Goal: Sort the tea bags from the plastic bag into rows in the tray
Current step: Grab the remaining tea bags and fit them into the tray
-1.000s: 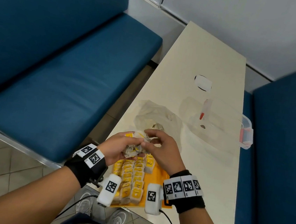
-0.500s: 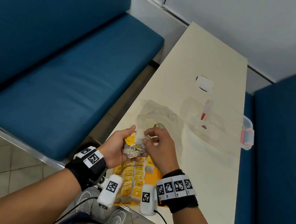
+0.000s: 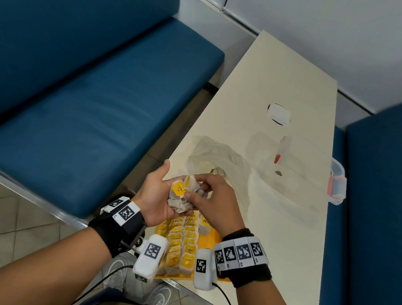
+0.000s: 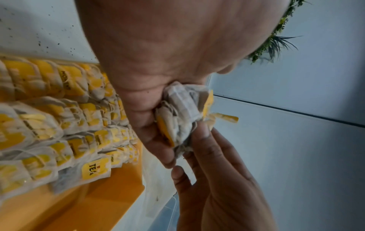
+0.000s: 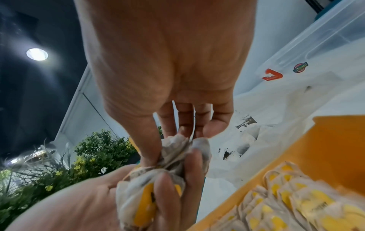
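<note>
My left hand (image 3: 166, 193) is palm up above the far end of the orange tray (image 3: 212, 238) and holds a crumpled bunch of tea bags (image 3: 182, 197) with yellow tags. My right hand (image 3: 195, 187) pinches at the top of that bunch with thumb and fingertips. In the right wrist view the left fingers (image 5: 168, 197) curl round the bunch (image 5: 138, 203). Rows of tea bags (image 3: 182, 245) fill the tray's left side, partly hidden by my wrists. The clear plastic bag (image 3: 219, 159) lies crumpled on the table just beyond my hands.
The cream table (image 3: 276, 85) runs away from me between two blue benches (image 3: 87, 115). A clear plastic box (image 3: 316, 179) with a red clip lies at the right edge, and a small white lid (image 3: 278, 115) lies farther back. The tray's right side (image 4: 98, 195) shows bare orange.
Both hands have risen from the tray and moved away from me with the bunch. The left palm has turned up and opened wider while the right fingers keep picking at the bags.
</note>
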A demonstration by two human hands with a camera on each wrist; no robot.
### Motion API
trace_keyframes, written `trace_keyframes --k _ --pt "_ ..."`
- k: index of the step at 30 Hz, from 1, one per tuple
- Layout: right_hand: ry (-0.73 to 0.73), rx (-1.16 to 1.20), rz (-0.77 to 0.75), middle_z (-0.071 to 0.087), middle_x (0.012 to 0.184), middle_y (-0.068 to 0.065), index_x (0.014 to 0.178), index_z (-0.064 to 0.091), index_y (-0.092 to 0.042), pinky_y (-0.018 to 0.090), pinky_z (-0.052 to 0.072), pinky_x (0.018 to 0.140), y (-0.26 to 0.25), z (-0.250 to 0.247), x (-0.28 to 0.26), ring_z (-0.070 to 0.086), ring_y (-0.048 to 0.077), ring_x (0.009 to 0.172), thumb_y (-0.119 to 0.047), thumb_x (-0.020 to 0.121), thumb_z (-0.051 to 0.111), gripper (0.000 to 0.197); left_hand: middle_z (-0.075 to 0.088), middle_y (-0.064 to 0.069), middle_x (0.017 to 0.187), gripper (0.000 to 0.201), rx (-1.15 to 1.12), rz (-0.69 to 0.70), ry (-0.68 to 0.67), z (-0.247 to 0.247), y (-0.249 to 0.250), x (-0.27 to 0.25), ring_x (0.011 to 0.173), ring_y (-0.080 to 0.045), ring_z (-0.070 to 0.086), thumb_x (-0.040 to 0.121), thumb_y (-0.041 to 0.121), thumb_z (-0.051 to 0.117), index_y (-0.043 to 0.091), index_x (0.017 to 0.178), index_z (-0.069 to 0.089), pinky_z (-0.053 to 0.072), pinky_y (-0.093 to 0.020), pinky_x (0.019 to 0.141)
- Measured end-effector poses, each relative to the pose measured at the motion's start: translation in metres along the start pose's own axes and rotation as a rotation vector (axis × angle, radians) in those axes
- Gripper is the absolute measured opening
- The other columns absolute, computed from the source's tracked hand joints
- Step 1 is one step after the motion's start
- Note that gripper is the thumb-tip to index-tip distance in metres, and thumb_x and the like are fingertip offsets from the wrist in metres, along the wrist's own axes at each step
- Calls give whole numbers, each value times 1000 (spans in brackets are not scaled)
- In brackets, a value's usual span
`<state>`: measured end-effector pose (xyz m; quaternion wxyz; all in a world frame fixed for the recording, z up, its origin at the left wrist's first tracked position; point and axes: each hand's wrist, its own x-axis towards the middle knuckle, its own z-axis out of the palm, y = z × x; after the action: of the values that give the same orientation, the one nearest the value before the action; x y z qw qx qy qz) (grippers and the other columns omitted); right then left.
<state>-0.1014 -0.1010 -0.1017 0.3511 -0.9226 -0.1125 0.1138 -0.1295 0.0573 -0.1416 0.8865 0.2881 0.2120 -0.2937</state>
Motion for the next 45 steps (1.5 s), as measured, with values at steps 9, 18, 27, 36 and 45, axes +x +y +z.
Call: trace_keyframes --k 9,18,27,36,45 --pt "-54 279 71 66 101 1 99 69 -22 19 51 78 1 -3 0 61 7 91 -33 78 80 26 71 -17 116 30 203 94 66 3 -2 0 84 -25 72 95 15 58 14 123 68 57 -29 64" --pt "-135 232 58 64 90 1 100 71 -21 25 51 78 -2 -10 11 56 9 79 -13 81 77 22 72 -19 105 25 255 33 45 7 2 -4 90 -35 72 92 7 61 14 116 64 55 -28 61" --pt "-270 33 -57 51 97 3 122 66 -34 6 44 64 -8 -12 10 51 2 80 -9 85 72 46 70 -19 101 70 149 -103 -21 4 9 -5 88 -41 69 97 66 39 8 107 77 54 -36 66" --pt "-122 95 -199 48 97 -6 105 75 -26 4 45 68 -1 -6 6 52 0 87 -10 81 78 29 70 -20 99 73 156 -116 -7 3 11 -4 84 -38 70 97 67 39 5 106 77 54 -36 66" --pt "-8 151 -263 61 86 -5 81 68 -15 13 41 68 6 -12 2 58 11 75 -7 79 79 13 72 -18 107 36 125 -61 44 -2 9 -3 89 -33 73 94 38 61 10 115 73 57 -30 62"
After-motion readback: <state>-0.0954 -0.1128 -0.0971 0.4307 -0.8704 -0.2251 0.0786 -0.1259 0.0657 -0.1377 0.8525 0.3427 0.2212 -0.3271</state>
